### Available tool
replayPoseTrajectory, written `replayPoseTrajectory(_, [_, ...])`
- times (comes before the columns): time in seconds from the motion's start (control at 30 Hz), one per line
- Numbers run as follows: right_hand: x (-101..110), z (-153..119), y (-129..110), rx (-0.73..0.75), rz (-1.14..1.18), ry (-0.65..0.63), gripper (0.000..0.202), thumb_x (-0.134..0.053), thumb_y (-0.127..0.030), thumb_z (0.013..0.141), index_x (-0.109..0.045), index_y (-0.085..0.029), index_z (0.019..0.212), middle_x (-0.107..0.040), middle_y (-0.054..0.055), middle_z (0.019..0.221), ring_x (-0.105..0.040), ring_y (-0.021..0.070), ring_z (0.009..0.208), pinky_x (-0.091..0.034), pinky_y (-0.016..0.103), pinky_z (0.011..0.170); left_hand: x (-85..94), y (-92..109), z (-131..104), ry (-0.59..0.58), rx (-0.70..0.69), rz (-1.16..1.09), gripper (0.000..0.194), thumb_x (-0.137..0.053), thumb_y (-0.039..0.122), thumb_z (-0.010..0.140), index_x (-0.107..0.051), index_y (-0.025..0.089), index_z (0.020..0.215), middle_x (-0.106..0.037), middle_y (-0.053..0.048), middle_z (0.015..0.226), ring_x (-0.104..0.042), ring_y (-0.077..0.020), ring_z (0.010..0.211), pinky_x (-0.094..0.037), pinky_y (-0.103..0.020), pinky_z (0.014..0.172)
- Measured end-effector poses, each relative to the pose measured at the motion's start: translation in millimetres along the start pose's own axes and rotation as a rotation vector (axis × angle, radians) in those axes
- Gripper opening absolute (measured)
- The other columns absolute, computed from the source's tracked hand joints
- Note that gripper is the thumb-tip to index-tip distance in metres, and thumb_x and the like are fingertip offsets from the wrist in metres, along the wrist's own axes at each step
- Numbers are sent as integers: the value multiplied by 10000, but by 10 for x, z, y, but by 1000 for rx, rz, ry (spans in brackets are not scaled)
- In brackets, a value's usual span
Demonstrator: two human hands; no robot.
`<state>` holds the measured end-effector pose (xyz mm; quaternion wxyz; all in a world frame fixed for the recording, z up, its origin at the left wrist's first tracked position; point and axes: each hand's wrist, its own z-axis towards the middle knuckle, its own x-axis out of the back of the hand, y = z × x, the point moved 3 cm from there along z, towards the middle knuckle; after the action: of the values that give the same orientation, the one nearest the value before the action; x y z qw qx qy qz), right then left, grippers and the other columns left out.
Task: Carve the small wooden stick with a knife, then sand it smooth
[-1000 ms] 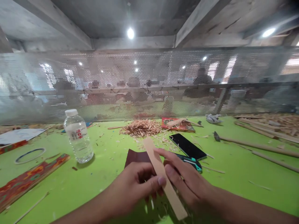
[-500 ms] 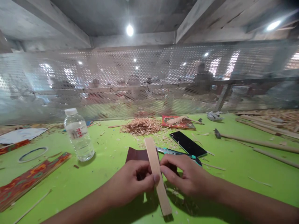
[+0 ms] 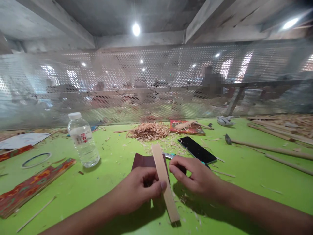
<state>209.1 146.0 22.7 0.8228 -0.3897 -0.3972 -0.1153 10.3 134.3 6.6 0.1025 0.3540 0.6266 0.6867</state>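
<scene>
My left hand is closed around the middle of a pale flat wooden strip, thumb on top and fingers behind it. The strip tilts, its upper end pointing away and its lower end near the table. Just right of it, slightly apart, is my right hand, with thumb and fingers curled together; whether anything small is between them is hidden. Behind the strip lies a dark brown sheet, perhaps sandpaper. A utility knife lies partly covered by my right hand, beside a black phone.
A water bottle stands left, near a tape roll and a red patterned board. Wood shavings are heaped ahead. Long-handled tools lie right on the green table. A perforated screen closes the back.
My right hand has drawn slightly right, away from the strip's edge, covering more of the knife. My left hand keeps its hold on the strip.
</scene>
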Motion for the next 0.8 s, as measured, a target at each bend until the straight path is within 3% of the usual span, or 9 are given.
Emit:
replayPoseTrajectory(0.23, [-43, -27, -11, 24, 92, -107, 86, -549, -238, 928, -616, -189, 949, -643, 9, 797, -548, 132, 646, -427, 253, 597, -6, 20, -3, -6, -20, -15, 332, -606, 465, 1002, -699, 147, 1028, -637, -17, 815, -565, -133, 692, -434, -222, 598])
replayPoseTrajectory(0.8, [-60, -17, 25, 33, 75, -95, 71, -540, -216, 917, -604, -195, 893, -602, -11, 757, -507, 122, 631, -403, 240, 583, -26, -18, 8, 3, -16, -13, 305, -596, 416, 999, -703, 132, 1027, -646, -23, 785, -565, -132, 660, -430, -219, 590])
